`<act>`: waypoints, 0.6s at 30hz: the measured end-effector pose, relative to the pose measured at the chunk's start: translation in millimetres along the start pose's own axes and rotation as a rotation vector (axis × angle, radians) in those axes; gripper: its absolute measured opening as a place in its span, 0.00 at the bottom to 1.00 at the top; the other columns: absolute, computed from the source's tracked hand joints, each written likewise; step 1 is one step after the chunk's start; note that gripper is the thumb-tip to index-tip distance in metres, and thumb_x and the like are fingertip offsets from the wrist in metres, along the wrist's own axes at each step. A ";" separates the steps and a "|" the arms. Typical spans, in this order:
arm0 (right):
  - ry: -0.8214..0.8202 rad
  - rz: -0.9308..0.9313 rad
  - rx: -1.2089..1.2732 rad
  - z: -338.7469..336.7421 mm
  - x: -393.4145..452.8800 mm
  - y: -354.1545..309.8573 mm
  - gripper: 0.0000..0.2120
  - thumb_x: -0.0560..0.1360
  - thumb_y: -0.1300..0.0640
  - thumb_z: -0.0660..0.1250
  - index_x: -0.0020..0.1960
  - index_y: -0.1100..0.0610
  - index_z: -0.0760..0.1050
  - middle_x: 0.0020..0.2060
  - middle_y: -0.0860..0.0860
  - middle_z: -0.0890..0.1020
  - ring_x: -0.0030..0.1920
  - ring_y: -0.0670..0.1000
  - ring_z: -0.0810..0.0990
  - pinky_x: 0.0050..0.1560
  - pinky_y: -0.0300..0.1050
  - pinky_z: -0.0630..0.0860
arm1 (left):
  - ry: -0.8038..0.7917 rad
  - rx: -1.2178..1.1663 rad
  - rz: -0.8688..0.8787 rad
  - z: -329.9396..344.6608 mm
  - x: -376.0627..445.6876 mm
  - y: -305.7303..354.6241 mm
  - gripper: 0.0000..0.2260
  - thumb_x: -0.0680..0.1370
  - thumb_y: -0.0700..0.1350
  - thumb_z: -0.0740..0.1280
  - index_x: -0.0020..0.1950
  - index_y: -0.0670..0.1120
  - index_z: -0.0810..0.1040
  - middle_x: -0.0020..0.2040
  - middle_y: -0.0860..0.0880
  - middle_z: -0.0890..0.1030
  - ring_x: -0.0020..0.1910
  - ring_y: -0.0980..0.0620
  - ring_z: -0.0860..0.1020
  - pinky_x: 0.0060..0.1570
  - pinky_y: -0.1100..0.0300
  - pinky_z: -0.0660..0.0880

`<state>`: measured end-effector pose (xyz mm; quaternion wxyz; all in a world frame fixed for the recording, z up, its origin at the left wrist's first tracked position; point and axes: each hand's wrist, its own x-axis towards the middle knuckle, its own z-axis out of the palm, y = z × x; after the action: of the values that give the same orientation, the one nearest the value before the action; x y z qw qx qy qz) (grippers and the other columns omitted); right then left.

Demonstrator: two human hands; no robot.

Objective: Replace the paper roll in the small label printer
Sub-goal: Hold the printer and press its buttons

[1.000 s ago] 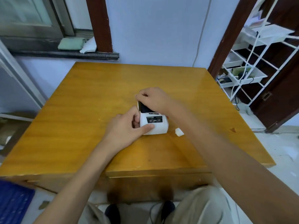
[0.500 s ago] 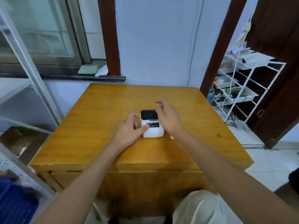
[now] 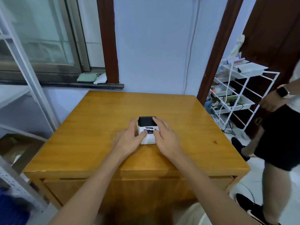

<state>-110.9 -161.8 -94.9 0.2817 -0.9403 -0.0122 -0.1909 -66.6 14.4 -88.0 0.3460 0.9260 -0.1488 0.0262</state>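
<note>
Wooden bench (image 3: 97,127) with a glossy yellow-brown top and a drawer front below its near edge. Behind it, a pale blue wall (image 3: 154,46) carrying a thin white cable (image 3: 190,46) that runs down to bench level. Two dark brown posts (image 3: 108,38) frame the wall. At left, a window (image 3: 40,33) with a dark sill (image 3: 65,84) on which lie a folded green cloth (image 3: 86,77) and a white bag (image 3: 101,78), touching one another. At right, a white wire rack (image 3: 243,95) holding trays of small items. A second person (image 3: 279,135) stands at the far right, wearing a dark wristwatch (image 3: 282,91), black shorts and black shoes.
</note>
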 end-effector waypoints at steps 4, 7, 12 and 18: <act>0.014 0.015 0.015 4.3 2.1 3.8 0.24 0.85 0.53 0.55 0.81 0.49 0.63 0.79 0.43 0.67 0.61 0.50 0.80 0.52 0.47 0.76 | 0.020 0.050 -0.001 4.6 1.4 -1.2 0.35 0.71 0.70 0.50 0.78 0.64 0.56 0.41 0.55 0.83 0.42 0.46 0.82 0.46 0.51 0.78; 0.014 0.016 0.036 6.9 1.5 6.4 0.25 0.85 0.51 0.54 0.81 0.48 0.63 0.79 0.43 0.67 0.63 0.50 0.79 0.54 0.48 0.77 | 0.023 0.053 -0.023 6.8 1.2 -0.6 0.34 0.71 0.69 0.52 0.78 0.65 0.56 0.40 0.55 0.83 0.43 0.45 0.82 0.49 0.50 0.79; 0.026 0.021 0.107 4.1 -0.8 4.7 0.27 0.81 0.53 0.50 0.80 0.47 0.66 0.78 0.42 0.69 0.65 0.51 0.79 0.59 0.51 0.78 | 0.059 0.053 -0.046 8.9 -2.5 6.7 0.29 0.78 0.62 0.55 0.80 0.62 0.57 0.41 0.53 0.83 0.41 0.47 0.82 0.47 0.51 0.79; 0.029 0.046 0.105 0.6 -1.8 1.7 0.24 0.83 0.57 0.53 0.79 0.48 0.68 0.78 0.44 0.70 0.68 0.51 0.77 0.63 0.52 0.76 | 0.049 -0.001 -0.069 7.5 -4.2 10.7 0.28 0.80 0.60 0.58 0.81 0.62 0.58 0.41 0.53 0.82 0.41 0.49 0.81 0.45 0.53 0.78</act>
<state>-112.1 -162.8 -97.0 0.3353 -0.9213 0.0034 -0.1970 -74.2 3.0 -87.6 0.3505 0.9296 -0.1083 0.0367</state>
